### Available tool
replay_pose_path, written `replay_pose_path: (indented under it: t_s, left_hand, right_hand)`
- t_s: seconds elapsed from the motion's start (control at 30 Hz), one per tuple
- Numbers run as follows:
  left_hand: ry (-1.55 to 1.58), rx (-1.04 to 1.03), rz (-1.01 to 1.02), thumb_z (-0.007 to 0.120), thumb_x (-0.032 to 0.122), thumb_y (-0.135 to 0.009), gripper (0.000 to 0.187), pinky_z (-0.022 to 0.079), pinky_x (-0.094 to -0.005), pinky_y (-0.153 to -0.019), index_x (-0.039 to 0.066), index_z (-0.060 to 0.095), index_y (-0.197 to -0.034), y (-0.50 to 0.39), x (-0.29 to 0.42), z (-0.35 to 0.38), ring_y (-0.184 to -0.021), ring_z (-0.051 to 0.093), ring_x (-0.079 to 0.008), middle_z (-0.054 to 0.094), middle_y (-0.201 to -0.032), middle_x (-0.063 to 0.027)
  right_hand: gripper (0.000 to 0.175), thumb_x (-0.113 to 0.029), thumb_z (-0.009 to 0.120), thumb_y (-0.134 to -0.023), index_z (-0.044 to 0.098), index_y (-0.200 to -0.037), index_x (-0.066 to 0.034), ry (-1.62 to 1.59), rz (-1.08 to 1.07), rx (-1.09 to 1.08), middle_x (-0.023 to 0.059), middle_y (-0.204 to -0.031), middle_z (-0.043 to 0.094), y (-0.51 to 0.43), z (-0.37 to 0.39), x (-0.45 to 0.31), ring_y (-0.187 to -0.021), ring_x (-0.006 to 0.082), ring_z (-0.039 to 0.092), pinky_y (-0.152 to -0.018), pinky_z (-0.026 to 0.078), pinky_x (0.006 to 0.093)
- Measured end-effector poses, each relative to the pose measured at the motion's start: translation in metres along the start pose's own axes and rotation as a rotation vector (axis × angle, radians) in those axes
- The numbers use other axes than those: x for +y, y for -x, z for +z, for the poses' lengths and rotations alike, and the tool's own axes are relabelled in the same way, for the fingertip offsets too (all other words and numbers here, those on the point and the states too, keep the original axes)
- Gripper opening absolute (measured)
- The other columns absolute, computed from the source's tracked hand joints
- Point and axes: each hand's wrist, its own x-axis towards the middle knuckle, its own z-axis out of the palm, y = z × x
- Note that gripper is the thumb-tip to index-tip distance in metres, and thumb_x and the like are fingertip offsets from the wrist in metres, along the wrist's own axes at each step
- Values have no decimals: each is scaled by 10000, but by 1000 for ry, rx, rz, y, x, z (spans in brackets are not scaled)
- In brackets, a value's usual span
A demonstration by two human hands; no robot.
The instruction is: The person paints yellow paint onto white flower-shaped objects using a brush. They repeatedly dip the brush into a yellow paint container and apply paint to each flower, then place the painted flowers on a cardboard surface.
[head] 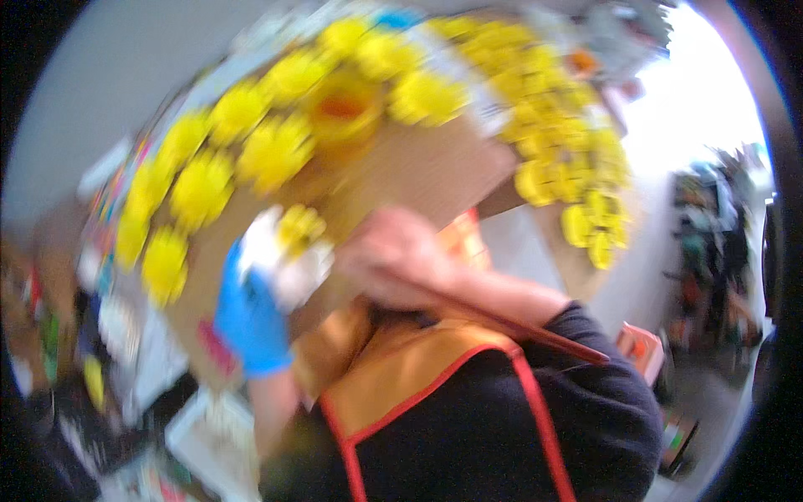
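My left hand (252,323), in a blue glove, holds a white piece (307,279) with a yellow patch in its middle; blur hides its exact shape. Close by on the right, my bare right hand (395,254) is closed around a slim reddish-brown handle (555,340), likely a brush, which slants back over my forearm. Its front end is lost in blur. Beyond both hands stands a yellow tub (348,135) with orange inside. Yellow scalloped pieces (202,188) lie in rows around the tub on the brown tabletop (408,169).
Many smaller yellow pieces (546,125) crowd the surface at the far right. A blue item (398,19) sits at the back edge. Below left is a pale tray (213,423). An orange box (641,351) is beyond my right elbow. My orange apron (401,376) borders the table.
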Motion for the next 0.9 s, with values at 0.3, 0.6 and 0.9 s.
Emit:
replay_pose_path:
  t_s: [0.3, 0.6, 0.9]
  left_hand:
    - [-122, -174, -255, 473, 217, -858, 498, 494, -395, -694, 193, 449, -1355, 6, 22, -2, -796, 636, -306, 649, -1020, -168]
    - [182, -272, -354, 576, 250, -863, 238, 458, -310, -679, 27, 541, -941, -1, -3, -7, -722, 513, -158, 565, -807, -63]
    - [527, -58, -405, 564, 185, -880, 347, 483, -335, -814, -21, 559, -1159, 18, -22, -2, -926, 604, -185, 643, -1036, -129]
  right_hand:
    - [81, -69, 625, -807, 556, -846, -49, -192, 158, 105, 97, -784, 560, 0, -48, -15, -764, 302, 549, -694, 444, 400]
    - [69, -92, 613, -859, 585, -903, -48, -325, 257, 109, 104, -830, 586, 10, -38, -24, -788, 287, 565, -684, 449, 377]
    - [129, -65, 638, -857, 622, -983, -45, -422, 511, 260, 28, -916, 611, 16, -38, -9, -826, 96, 548, -726, 456, 240]
